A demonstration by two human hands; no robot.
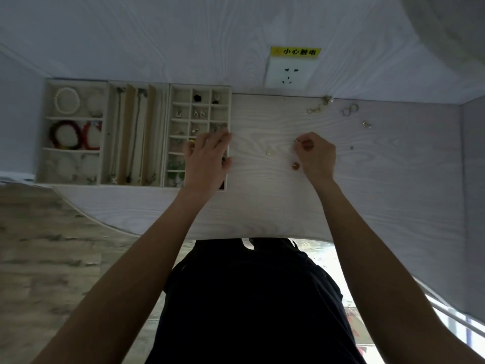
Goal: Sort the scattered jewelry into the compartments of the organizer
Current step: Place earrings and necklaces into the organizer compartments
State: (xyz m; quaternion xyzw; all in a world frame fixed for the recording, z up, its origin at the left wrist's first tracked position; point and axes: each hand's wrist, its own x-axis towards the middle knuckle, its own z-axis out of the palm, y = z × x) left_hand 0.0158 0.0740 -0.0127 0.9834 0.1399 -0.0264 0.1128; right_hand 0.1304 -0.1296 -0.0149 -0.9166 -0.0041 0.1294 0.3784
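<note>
Head view: desk (367, 193), organizer (230, 109) at ten o'clock.
Left hand (207, 156): fingers spread flat over organizer's small compartments.
Right hand (316, 156): fingertips pinching a small earring (296, 141), beside an amber bead (295, 166).

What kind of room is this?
Probably a home desk or dressing nook: a pale wood-grain table against a wall, a wall socket, and a compartmented jewelry organizer.

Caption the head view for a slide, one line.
Left hand rests spread on the organizer; right hand pinches a small piece above the table, loose jewelry nearby.
</note>
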